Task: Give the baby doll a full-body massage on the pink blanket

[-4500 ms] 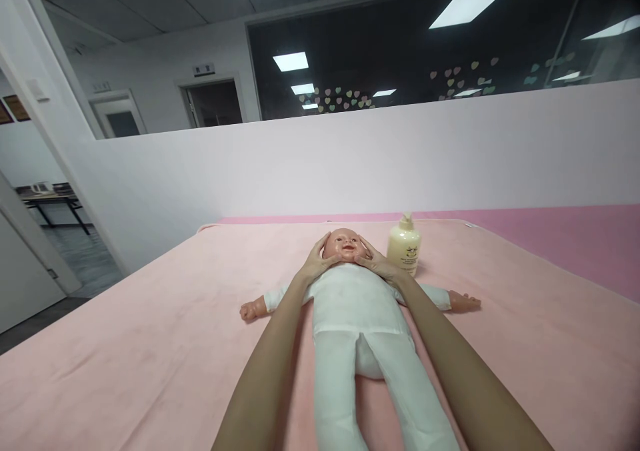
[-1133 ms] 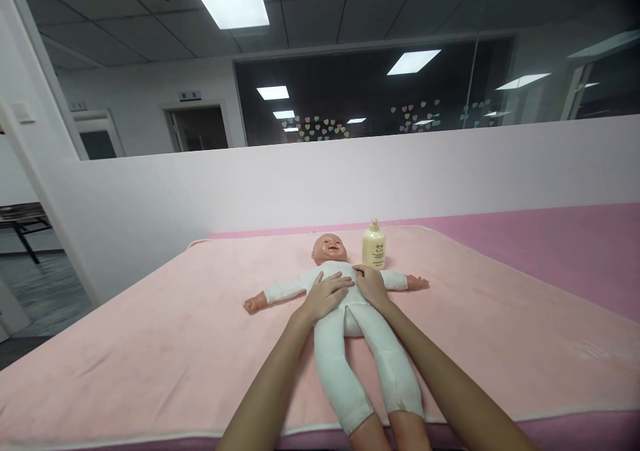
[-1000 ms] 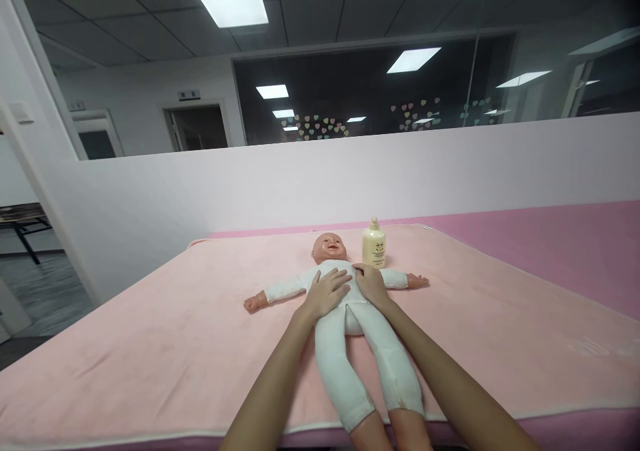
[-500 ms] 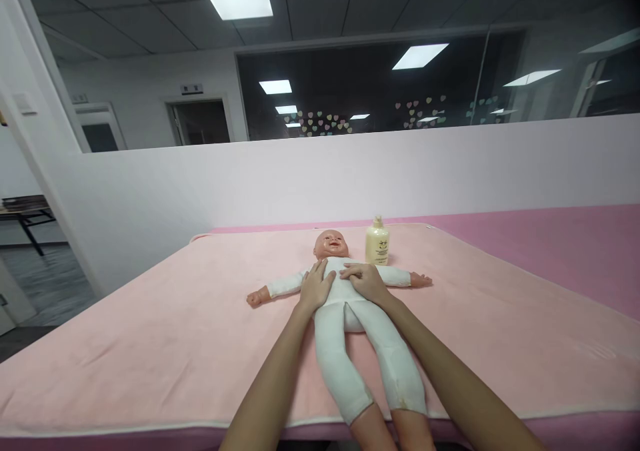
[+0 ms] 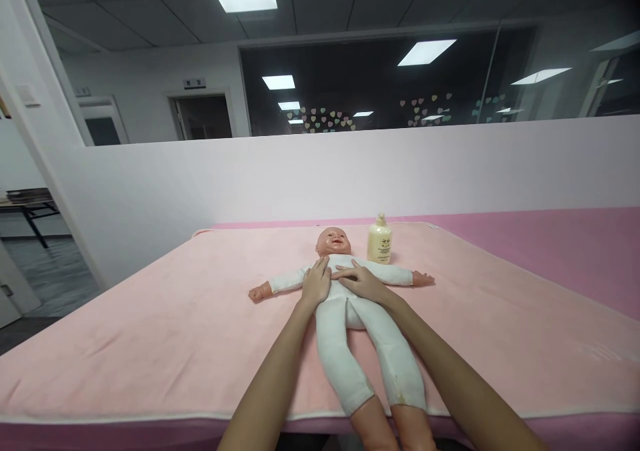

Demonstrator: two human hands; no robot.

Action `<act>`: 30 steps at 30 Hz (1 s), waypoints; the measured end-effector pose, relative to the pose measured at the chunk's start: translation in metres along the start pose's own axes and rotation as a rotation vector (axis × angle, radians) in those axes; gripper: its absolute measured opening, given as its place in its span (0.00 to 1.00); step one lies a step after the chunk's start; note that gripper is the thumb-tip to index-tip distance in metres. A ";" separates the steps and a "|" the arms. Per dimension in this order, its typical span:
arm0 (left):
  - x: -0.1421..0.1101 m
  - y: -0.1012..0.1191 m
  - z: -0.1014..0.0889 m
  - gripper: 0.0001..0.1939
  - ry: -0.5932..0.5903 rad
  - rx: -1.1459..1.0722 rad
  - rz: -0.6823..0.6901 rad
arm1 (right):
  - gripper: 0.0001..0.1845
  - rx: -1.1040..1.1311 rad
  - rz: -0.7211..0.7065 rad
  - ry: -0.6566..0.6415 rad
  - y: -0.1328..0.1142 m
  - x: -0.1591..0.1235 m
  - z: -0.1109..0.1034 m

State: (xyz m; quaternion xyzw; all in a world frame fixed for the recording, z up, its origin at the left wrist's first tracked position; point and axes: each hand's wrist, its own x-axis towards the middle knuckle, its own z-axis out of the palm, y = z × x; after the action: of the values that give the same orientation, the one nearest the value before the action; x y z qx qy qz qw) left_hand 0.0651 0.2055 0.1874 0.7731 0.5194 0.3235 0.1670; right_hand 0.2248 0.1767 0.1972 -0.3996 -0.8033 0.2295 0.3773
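Note:
A baby doll (image 5: 340, 307) with a white cloth body lies on its back, its head away from me and its arms spread to the sides. My left hand (image 5: 316, 284) rests flat along the left side of its torso, fingers pointing toward the head. Across the chest from the right lies my right hand (image 5: 363, 282), fingers stretched out and apart, their tips close to my left hand. Neither hand grips anything. Behind the doll's arm on the right stands a pale yellow pump bottle (image 5: 380, 241), apart from both hands.
A pink towel (image 5: 150, 331) with a white edge covers the pink padded surface (image 5: 565, 244). Beyond it rises a low white wall (image 5: 320, 177) with a dark window (image 5: 370, 84) above. At the far left, a table (image 5: 30, 207) holds a dark stack.
My right hand has shifted slightly left across the chest, its fingers now more spread and nearer my left hand. The left thumb has drawn in. The view has moved slightly.

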 end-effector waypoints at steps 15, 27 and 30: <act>-0.001 -0.001 0.002 0.26 0.018 0.006 0.024 | 0.42 -0.418 0.508 0.123 0.011 0.003 0.007; -0.018 0.028 -0.012 0.17 -0.286 -0.456 0.353 | 0.30 -0.368 0.492 0.411 0.021 -0.005 -0.005; -0.021 0.033 -0.015 0.21 -0.330 -0.362 0.401 | 0.30 -0.383 0.484 0.409 0.023 -0.005 -0.004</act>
State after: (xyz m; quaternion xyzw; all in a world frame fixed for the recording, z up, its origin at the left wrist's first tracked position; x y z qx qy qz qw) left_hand 0.0726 0.1724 0.2109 0.8599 0.2566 0.3072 0.3169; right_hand 0.2405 0.1864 0.1823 -0.6790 -0.6219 0.0728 0.3832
